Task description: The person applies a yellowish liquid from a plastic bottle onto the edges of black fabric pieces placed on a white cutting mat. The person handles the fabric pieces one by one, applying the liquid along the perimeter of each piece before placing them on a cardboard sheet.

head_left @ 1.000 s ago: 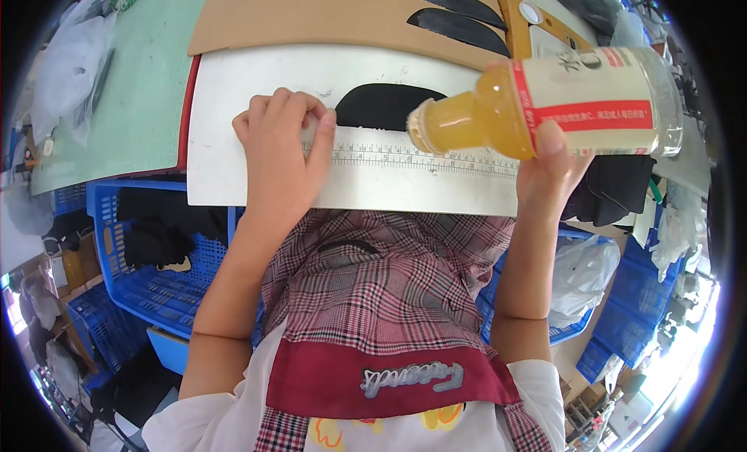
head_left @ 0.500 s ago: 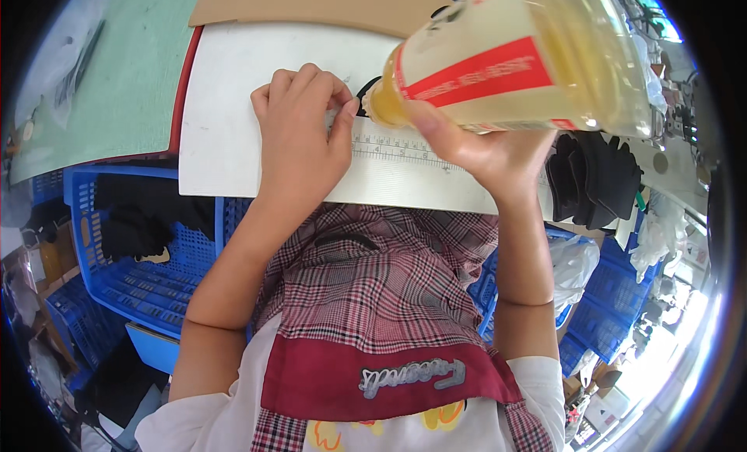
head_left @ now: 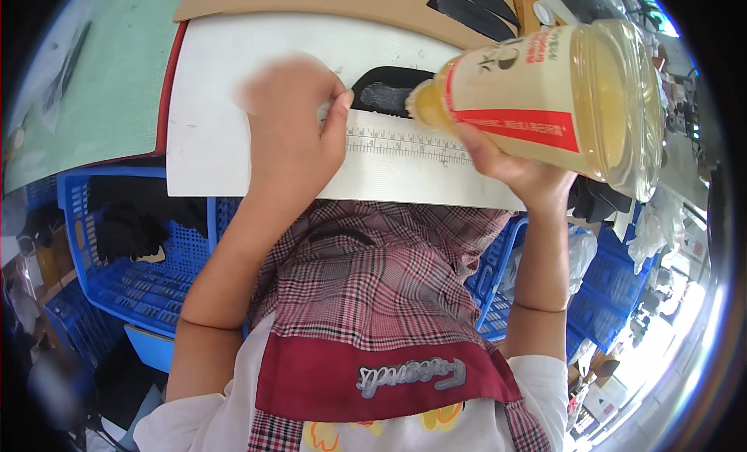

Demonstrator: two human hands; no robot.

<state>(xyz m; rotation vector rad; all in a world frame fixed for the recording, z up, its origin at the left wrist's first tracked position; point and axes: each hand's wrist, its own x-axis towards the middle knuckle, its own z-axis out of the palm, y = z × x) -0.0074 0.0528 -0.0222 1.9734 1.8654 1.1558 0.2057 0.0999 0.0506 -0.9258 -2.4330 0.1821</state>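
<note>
My right hand [head_left: 523, 178] is wrapped round a clear plastic bottle [head_left: 517, 90] of yellowish liquid with a cream and red label. The bottle is tipped on its side, its pale mouth toward the left, at the right part of a flat black piece [head_left: 375, 77]. A greyish smear shows across that piece. At the piece's left end, my left hand [head_left: 296, 129] pinches its edge between thumb and finger; the other fingers are blurred. Beneath lies a white board [head_left: 210, 86] with a ruler scale [head_left: 405, 147] along the piece's near side.
Brown cardboard [head_left: 296, 0] lies beyond the board, with black pieces [head_left: 475, 17] on it. A green surface [head_left: 93, 86] with a red edge is at left. Blue baskets [head_left: 128, 296] stand below, the left one holding black items. More black pieces [head_left: 595, 199] lie under the bottle's right side.
The bottle and my right hand have moved right, uncovering more of the black piece and its grey smear. My left hand stays at the piece's left end.
</note>
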